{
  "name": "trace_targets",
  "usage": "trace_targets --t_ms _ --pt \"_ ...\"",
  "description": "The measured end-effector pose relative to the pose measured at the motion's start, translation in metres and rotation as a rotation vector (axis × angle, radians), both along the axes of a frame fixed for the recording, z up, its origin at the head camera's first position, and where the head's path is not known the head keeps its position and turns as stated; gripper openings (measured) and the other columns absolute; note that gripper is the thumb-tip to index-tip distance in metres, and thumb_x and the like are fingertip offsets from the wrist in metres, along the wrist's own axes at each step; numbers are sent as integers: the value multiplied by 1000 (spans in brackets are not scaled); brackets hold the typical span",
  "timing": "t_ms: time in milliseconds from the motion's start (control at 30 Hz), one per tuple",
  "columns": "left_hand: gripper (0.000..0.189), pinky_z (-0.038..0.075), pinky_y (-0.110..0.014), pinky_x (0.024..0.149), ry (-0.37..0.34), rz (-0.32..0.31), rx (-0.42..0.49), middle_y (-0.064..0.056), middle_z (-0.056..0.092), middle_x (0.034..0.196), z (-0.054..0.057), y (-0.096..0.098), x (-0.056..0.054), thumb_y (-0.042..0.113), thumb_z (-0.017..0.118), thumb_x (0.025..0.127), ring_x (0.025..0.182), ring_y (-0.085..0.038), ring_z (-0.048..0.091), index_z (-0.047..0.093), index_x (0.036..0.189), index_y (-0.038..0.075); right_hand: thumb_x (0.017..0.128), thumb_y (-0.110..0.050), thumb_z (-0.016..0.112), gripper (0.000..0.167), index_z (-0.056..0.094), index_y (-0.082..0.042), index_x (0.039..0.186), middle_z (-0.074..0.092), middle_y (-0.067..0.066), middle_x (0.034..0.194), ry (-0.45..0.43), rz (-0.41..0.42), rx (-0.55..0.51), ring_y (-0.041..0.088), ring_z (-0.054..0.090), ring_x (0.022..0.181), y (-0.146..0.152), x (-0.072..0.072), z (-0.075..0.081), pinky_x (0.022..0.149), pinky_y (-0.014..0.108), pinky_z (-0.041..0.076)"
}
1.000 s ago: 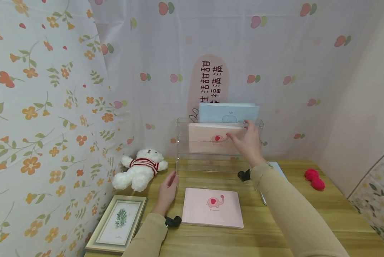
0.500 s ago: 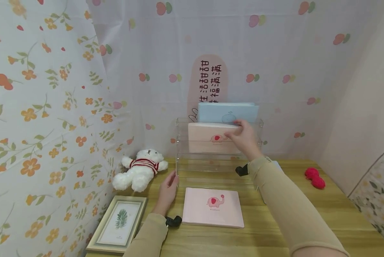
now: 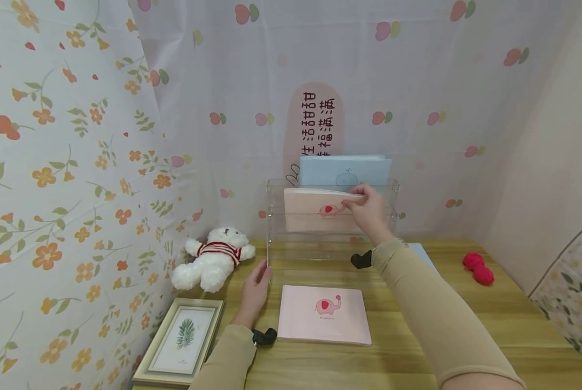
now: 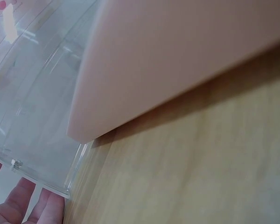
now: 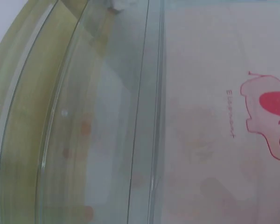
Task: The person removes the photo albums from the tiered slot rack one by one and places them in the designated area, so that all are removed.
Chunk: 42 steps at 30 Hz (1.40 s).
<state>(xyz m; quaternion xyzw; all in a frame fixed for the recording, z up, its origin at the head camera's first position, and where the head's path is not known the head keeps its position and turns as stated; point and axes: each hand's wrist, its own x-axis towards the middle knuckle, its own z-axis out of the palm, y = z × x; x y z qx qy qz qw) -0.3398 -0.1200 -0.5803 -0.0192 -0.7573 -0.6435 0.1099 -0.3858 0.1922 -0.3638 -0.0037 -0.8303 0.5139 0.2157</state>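
In the head view my right hand pinches the top right of a pink elephant notebook, thumb in front and fingers behind. This notebook sits upright in a clear tiered rack; its elephant print shows large in the right wrist view. Behind it, higher up, a light blue whale notebook stands in the rack. My left hand rests against the rack's left side, its fingertips touching the panel edge in the left wrist view. Another pink elephant notebook lies flat on the table in front of the rack.
A white teddy bear in a striped sweater lies left of the rack. Nearer is a framed leaf picture. Something light blue lies partly hidden behind my right forearm. Red yarn lies at the table's right.
My right hand has shifted slightly left and down along the top edge of the upright pink notebook. The left hand stays at the rack's side.
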Motion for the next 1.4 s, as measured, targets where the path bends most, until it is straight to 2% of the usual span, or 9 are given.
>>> trace_targets --t_ms 233,333,533,700,800,933,1033,1200,1400 --pt "48 51 -57 122 -3 -11 52 -20 66 155 -4 0 1 27 65 113 143 -39 64 61 157 7 102 -13 80 30 65 0 125 63 20 142 38 -64 -47 34 56 125 -4 9 7 92 38 51" --pt "49 51 -57 122 -5 -6 53 -20 65 156 -2 0 1 28 64 113 143 -39 63 60 157 7 102 -12 80 29 65 1 124 63 21 138 95 -85 -38 33 55 125 -7 16 14 96 38 51" --pt "49 52 -58 121 -21 1 16 -20 65 156 1 -2 -2 31 61 115 143 -40 63 59 159 10 101 -10 80 27 66 3 120 60 22 130 196 -123 -39 35 56 124 -12 34 24 109 49 51" --pt "49 52 -58 121 -16 -7 22 -21 65 156 1 -2 1 31 62 114 143 -40 63 59 158 10 99 -7 82 25 66 3 116 60 20 125 262 -127 -32 34 57 121 -14 51 24 106 47 52" --pt "49 52 -58 121 -13 -1 33 -21 64 157 0 -1 1 29 63 114 143 -40 63 59 158 8 97 -6 83 27 65 3 114 61 19 121 265 -111 -10 32 58 118 -13 64 18 97 38 53" --pt "49 53 -58 120 -7 -4 30 -22 65 155 -1 1 1 29 62 114 142 -40 64 59 158 7 96 -7 86 29 66 3 115 63 19 121 205 -88 30 30 59 115 -8 83 5 87 20 49" --pt "48 53 -58 120 -14 -9 22 -22 66 155 -2 1 0 28 62 115 142 -39 64 60 158 8 94 -8 88 30 67 1 115 66 19 120 152 -75 49 30 60 111 -5 95 -9 79 11 46" --pt "47 51 -57 123 -23 2 6 -20 65 156 -2 0 -3 29 61 115 144 -39 62 60 158 9 94 -10 88 30 68 -3 115 68 18 120 80 -30 82 32 65 104 -4 110 -27 74 12 49" --pt "48 48 -57 126 -31 4 7 -18 63 159 -2 -1 -1 31 62 114 147 -39 60 60 158 10 91 -1 88 28 67 -2 111 70 21 120 37 46 107 33 69 99 -8 130 -45 73 16 54"
